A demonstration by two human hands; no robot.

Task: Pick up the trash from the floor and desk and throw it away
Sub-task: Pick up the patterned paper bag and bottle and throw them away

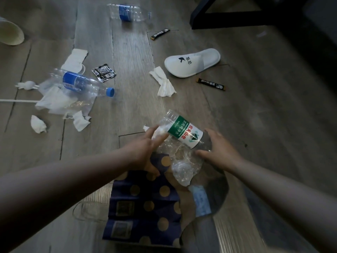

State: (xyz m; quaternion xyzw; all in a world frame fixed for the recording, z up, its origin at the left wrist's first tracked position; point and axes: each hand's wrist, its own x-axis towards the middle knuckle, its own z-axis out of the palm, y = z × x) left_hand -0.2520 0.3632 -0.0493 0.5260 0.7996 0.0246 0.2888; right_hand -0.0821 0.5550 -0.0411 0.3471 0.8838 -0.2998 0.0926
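The left hand [144, 148] reaches forward with straight, slightly spread fingers. Its fingertips touch the base end of a green-label bottle [184, 132], and its thumb points down toward the rim of a dotted paper bag [142, 198]. The right hand [220, 148] is at the bottle's other end, thumb below and fingers curved over it, gripping the neck end, though that part is dark and blurred. The bottle is tilted between the two hands, just above the bag's open mouth. A small white scrap of tissue [146, 128] shows beside the left fingertips.

Crumpled clear plastic [179, 165] hangs under the bottle into the bag. Something pale blue [200, 199] lies deeper inside.

The bag rests on a wooden floor [131, 52] with litter all around it. To the left are torn tissues [81, 122], a balled tissue [38, 125], thin clear wrap [52, 102] and a blue-capped bottle [82, 84] lying on its side. A silver wrapper [104, 72] and a folded white paper [74, 60] lie just beyond it, and a paper cup [11, 32] lies tipped over at the far left.

Ahead are a twisted tissue [164, 84], a white slipper [192, 63] and a dark sachet [210, 84] beside the slipper. Farther off lie a second sachet [160, 33] and another clear bottle [127, 12].
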